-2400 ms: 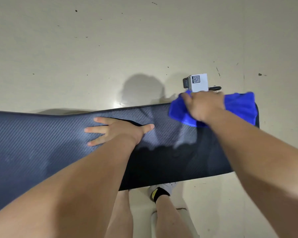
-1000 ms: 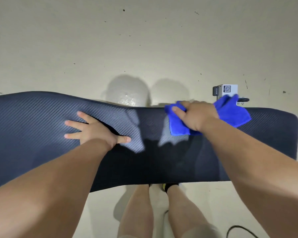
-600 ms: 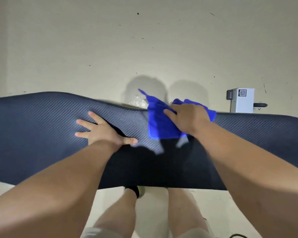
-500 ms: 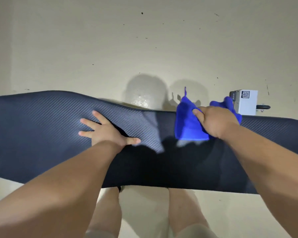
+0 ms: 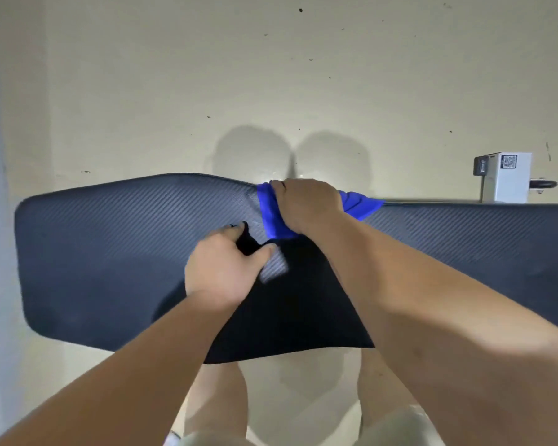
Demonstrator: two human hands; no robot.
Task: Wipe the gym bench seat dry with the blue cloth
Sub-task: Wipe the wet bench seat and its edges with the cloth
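The seat [image 5: 110, 236] is long and dark, with a fine woven look on top. It runs across the view from left to right.

The cloth [image 5: 273, 217] is bright blue. It sits bunched up on the far edge of the seat, near the middle. The right hand [image 5: 306, 204] is on top of the cloth. Its fingers are curled around the cloth and hold it down on the seat. One blue corner sticks out to the right of the hand.

The left hand [image 5: 223, 268] is just beside the cloth, a bit nearer the person, over the seat. Its fingers look loosely bent, with the thumb out to the right, and it holds nothing. The picture is blurry there, so I cannot tell if the fingers touch the seat. A dark shadow lies under both arms.

Behind the seat, on the right, is a white box [image 5: 509, 185]. It has a small square code [image 5: 509, 161] printed near its top, too small to read. A dark knob [image 5: 543, 184] sticks out on its right side.

The floor [image 5: 174, 91] is pale cream with little dark specks. Two bare legs [image 5: 219, 397] show below the near edge of the seat.
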